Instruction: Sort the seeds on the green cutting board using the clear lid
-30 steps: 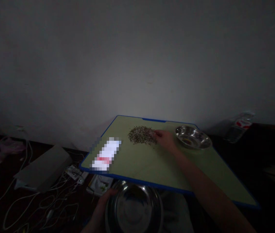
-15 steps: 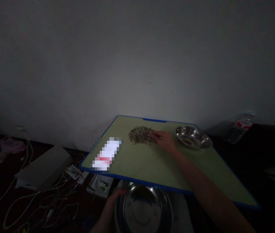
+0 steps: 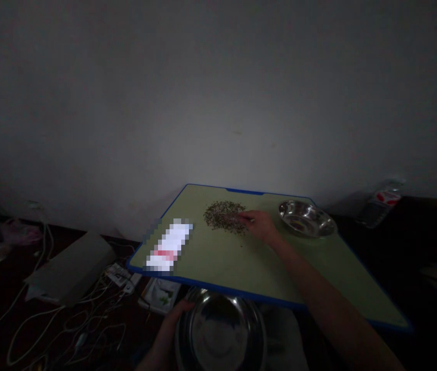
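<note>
A loose patch of small dark and pale grains, like seeds or beans (image 3: 222, 216), is spread on a pale green folding table (image 3: 218, 263) with a blue rim. At its right side is my right hand (image 3: 260, 225), its fingers drawn together among the grains; whether anything is pinched in them is too dim to see. Below the near edge of the table, my left hand (image 3: 175, 317) grips the left rim of a shiny metal basin (image 3: 220, 330). No contents can be made out in that basin. Another metal bowl (image 3: 307, 219) stands on the table to the right of my right hand.
A lit, blurred-out phone-like screen (image 3: 170, 247) lies at the table's left. On the floor to the left are a grey box (image 3: 71, 265), tangled white cables (image 3: 83, 322) and a pink bag (image 3: 21, 232). A plastic bottle (image 3: 382, 203) with a red label stands by the wall at right.
My right hand has shifted slightly left, and some grains at the lower right of the patch have spread. My left hand and the basin have moved a little left.
</note>
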A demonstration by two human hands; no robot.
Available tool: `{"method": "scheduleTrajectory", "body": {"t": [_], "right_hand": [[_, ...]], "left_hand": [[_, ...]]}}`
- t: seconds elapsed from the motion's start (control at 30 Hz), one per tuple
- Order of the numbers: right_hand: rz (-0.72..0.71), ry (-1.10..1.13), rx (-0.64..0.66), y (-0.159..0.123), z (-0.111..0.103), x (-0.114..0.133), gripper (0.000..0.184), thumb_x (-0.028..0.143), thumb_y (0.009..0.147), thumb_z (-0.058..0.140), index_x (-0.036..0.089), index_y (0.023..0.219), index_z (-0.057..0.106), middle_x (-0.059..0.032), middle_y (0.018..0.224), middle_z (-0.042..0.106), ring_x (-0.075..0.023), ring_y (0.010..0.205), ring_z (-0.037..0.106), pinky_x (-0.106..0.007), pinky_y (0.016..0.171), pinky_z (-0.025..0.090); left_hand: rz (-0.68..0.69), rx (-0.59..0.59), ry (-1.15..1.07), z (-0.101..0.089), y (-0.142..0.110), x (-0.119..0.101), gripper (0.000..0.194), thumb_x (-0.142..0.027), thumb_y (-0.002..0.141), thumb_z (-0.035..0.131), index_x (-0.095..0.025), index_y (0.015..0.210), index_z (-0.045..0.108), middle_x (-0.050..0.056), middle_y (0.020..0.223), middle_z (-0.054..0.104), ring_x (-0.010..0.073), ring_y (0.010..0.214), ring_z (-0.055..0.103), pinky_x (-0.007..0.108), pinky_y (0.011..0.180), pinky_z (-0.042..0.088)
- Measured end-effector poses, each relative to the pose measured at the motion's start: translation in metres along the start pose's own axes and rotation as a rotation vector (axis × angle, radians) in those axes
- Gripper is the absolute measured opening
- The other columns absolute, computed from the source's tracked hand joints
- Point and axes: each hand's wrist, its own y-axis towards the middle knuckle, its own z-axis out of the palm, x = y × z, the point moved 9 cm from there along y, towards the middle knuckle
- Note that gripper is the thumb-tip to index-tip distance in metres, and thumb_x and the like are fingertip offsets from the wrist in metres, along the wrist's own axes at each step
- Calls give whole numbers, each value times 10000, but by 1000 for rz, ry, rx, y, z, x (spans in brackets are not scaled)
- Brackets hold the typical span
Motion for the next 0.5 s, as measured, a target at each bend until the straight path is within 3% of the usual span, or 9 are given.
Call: {"method": "scheduleTrajectory", "body": {"t": [0.1, 0.17, 0.27, 0.37, 0.5], "right_hand": [[1, 16, 24, -1, 1, 3, 224, 319, 773, 530, 267, 947, 662, -5, 946, 676, -174, 837, 616, -270, 741, 444], [-15, 38, 50, -2, 3, 6, 222, 315, 773, 532, 267, 947, 662, -3, 925, 681, -165, 814, 618, -254, 724, 441], [-42, 54, 79, -2, 4, 10, 217, 317, 771, 534, 259, 930, 670, 1, 880, 690, -154, 762, 621, -236, 688, 437], [-59, 44, 73, -2, 4, 12, 219, 324, 771, 533, 246, 919, 674, -7, 882, 690, -156, 767, 620, -237, 686, 433], [-52, 69, 99, -2, 6, 12, 223, 323, 766, 539, 243, 927, 670, -11, 881, 690, -155, 766, 622, -240, 679, 440]], "left_hand": [[-15, -7, -4, 2, 7, -3, 257, -322, 783, 496, -158, 962, 582, 38, 1018, 608, 207, 890, 571, 387, 761, 462], [-19, -16, -7, 2, 11, -3, 288, -342, 796, 471, -163, 1004, 557, 42, 1064, 577, 200, 896, 564, 394, 755, 469], [-17, -27, -11, -1, 12, -2, 149, -258, 731, 563, -146, 800, 632, 30, 795, 680, 227, 838, 599, 376, 763, 447], [-14, -27, -18, -4, 7, 4, 52, -116, 606, 626, -163, 587, 637, 12, 480, 651, 268, 758, 627, 360, 745, 437], [22, -28, -76, -2, -5, 14, 34, -175, 583, 633, -151, 607, 640, 29, 516, 672, 260, 710, 643, 367, 736, 442]]}}
